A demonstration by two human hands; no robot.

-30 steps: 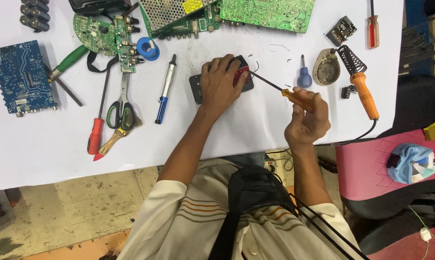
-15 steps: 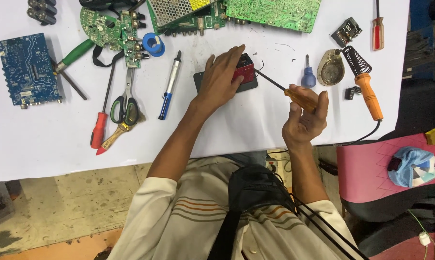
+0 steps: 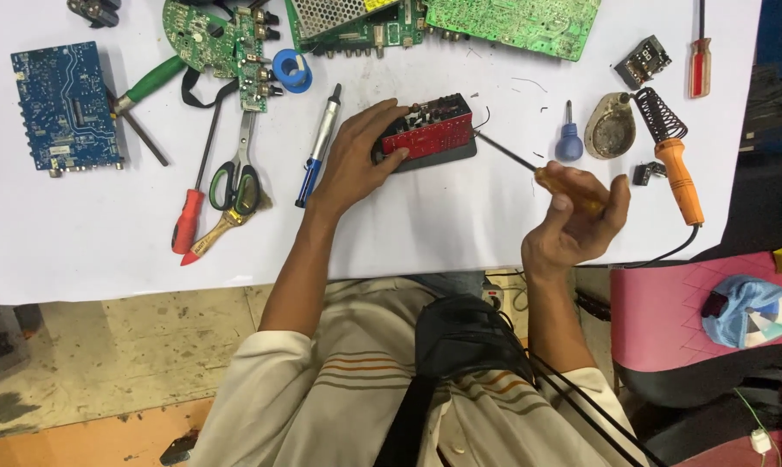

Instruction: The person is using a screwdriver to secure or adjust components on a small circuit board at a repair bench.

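1. Desk: white surface, crowded along its far edge with green circuit boards. A blue circuit board lies at far left.
2. Left hand: a second ago it lay flat over the red circuit module and hid most of it. It has since drawn back to the module's left end. Its fingers are now curled and pinch that end, so the red face is exposed.
3. Right hand: it has moved nearer and to the right. Its fingers are closed around the orange handle of the screwdriver.
4. Red circuit module: it rests on the desk at centre, on a dark base, steadied at its left end only.
5. Screwdriver: the shaft slants up-left, and its tip meets the module's right end. Judgement: the exposed face gives the tip clear access to that end.
6. Nearby, untouched: soldering iron at right, scissors at left.
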